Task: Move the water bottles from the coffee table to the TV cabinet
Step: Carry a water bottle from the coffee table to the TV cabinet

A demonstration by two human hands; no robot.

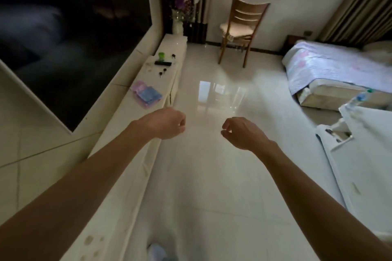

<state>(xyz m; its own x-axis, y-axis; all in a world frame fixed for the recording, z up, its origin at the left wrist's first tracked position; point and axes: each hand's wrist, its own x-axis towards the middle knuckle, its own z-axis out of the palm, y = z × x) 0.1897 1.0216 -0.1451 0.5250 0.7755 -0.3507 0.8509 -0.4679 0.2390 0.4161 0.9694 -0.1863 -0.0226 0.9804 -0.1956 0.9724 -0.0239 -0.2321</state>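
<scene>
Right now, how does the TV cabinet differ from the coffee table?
The TV cabinet runs long and narrow along the wall on the person's left; the coffee table stands on the right, out on the floor. The cabinet carries folded cloths, a remote and a green cup; the coffee table carries the water bottles at its far corner. Both are pale and glossy.

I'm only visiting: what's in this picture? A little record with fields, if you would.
left hand: empty, fingers loosely curled, above the floor
right hand: empty, loosely curled
water bottles: blurred, at the coffee table far end, right
TV cabinet: at left; bears folded cloths, a green cup, a remote
progress: no bottle picked up
</scene>
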